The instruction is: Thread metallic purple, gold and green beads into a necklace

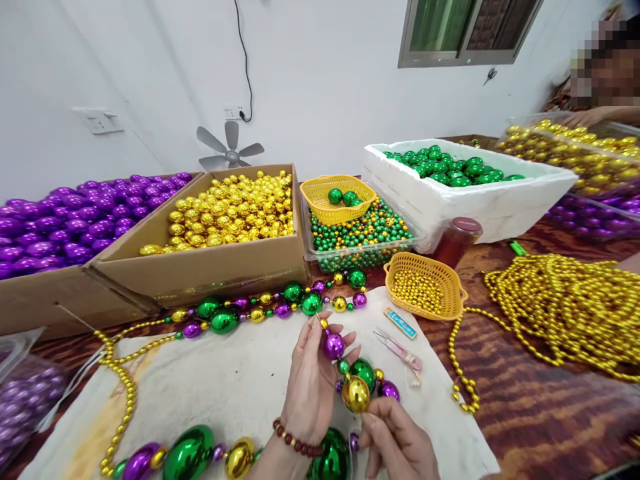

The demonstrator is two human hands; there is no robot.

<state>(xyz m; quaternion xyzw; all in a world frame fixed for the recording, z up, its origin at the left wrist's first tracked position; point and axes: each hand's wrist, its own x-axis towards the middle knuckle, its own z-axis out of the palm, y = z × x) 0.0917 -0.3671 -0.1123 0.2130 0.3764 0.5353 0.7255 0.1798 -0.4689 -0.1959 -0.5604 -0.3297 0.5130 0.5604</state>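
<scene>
My left hand (pixel 311 373), with a dark red bead bracelet (pixel 296 440) at the wrist, curls around a bead string with a purple bead (pixel 333 346) at its fingers. A thin tip, perhaps a needle, shows at the thumb. Just under a large gold bead (pixel 356 394) of the string, my right hand (pixel 397 437) is closed in a pinch; the thread between its fingertips is hard to make out. A green bead (pixel 362 373) lies behind the gold one. Below, a garland with a big green bead (pixel 189 453) runs partly behind my left forearm.
Boxes of purple beads (pixel 65 220) and gold beads (pixel 235 207) line the back, beside a white foam box (pixel 490 207). A yellow basket (pixel 453 303), thread snips (pixel 400 350) and a blue packet (pixel 400 323) lie right of a pale cloth (pixel 225 380). Gold bead strands (pixel 575 313) pile up near another person.
</scene>
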